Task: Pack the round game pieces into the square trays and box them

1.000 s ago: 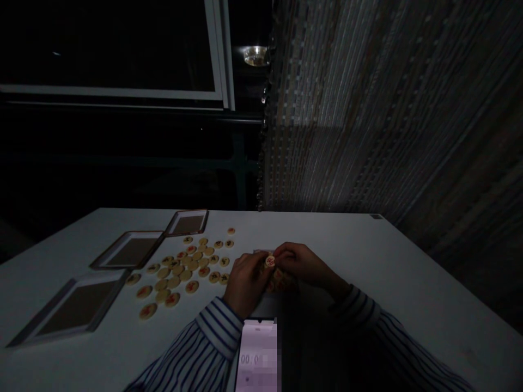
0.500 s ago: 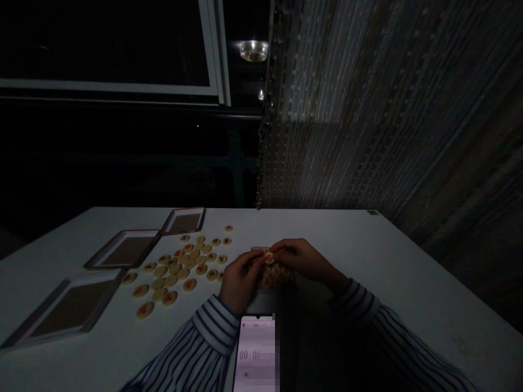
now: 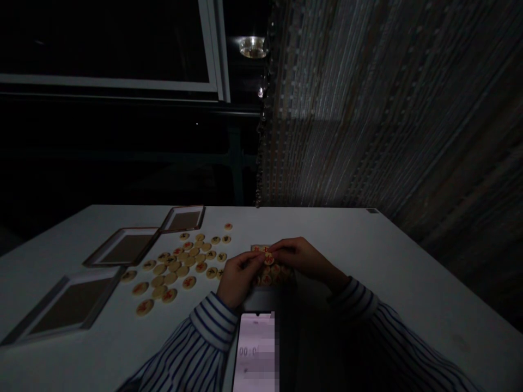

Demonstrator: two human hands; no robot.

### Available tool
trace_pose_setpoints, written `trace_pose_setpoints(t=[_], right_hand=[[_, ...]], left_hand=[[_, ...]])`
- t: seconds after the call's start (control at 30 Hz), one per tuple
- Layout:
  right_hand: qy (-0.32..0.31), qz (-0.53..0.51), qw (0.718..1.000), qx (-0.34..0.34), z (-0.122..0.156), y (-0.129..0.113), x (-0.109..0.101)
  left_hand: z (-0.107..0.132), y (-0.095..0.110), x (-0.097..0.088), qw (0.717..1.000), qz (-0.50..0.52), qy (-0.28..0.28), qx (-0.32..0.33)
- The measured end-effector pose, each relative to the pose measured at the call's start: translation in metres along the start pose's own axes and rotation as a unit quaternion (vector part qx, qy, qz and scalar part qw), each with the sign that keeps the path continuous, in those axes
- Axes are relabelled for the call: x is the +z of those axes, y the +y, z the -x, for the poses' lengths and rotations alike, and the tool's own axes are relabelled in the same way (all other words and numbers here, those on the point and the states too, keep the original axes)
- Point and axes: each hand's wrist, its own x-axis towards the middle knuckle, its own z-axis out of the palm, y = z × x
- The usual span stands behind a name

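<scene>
My left hand [image 3: 240, 277] and my right hand [image 3: 302, 258] meet over a small box that holds rows of round wooden xiangqi pieces [image 3: 266, 279] with red characters. Between the fingertips of both hands is one xiangqi piece [image 3: 268, 258], its red character facing up. The left thumb and forefinger pinch it from the left, while the right fingers close on its other side. More red-marked pieces show at the box's far edge. My hands and the dimness hide part of the box.
Many loose xiangqi pieces [image 3: 182, 270], some with characters and some blank side up, lie spread to the left. Beyond them stand three shallow framed trays [image 3: 93, 322]. A phone [image 3: 255, 348] showing a timer lies in front. A bead curtain [image 3: 318, 109] hangs behind the white table [image 3: 392, 305].
The piece at my fingertips sits slightly lower, and my left fingers have drawn down a little. More red-marked pieces at the box's far edge now show. The loose pieces have not moved.
</scene>
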Motion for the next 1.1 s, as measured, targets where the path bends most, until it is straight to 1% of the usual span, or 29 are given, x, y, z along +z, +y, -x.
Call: trace_pose_setpoints(t=[0.13, 0.27, 0.47, 0.6, 0.83, 0.97, 1.1], right_hand=[[0.012, 0.003, 1.000, 0.013, 0.0010, -0.0035, 0.0010], [0.011, 0.012, 1.000, 0.008, 0.0013, -0.0043, 0.0009], [0.005, 0.027, 1.000, 0.004, 0.0011, -0.0036, 0.0010], [-0.001, 0.026, 1.000, 0.005, 0.0024, -0.0055, 0.0015], [-0.016, 0.036, 0.999, -0.008, 0.0026, -0.0023, -0.0002], [-0.005, 0.031, 0.999, -0.005, 0.0020, -0.0032, 0.0012], [0.006, 0.028, 1.000, -0.011, 0.0014, -0.0063, 0.0024]], left_hand=[[-0.0001, -0.0022, -0.0007, 1.000, 0.003, -0.011, -0.008], [0.0003, -0.0051, -0.0016, 1.000, 0.000, -0.015, -0.023], [0.0018, -0.0050, -0.0032, 0.999, -0.023, -0.028, -0.008], [0.0022, -0.0029, -0.0029, 0.999, -0.024, -0.017, -0.023], [0.0021, -0.0025, -0.0027, 0.999, -0.010, -0.023, -0.024], [0.0014, -0.0040, -0.0024, 0.999, 0.011, -0.023, -0.040], [0.0003, -0.0048, -0.0027, 0.998, 0.032, -0.017, -0.043]])
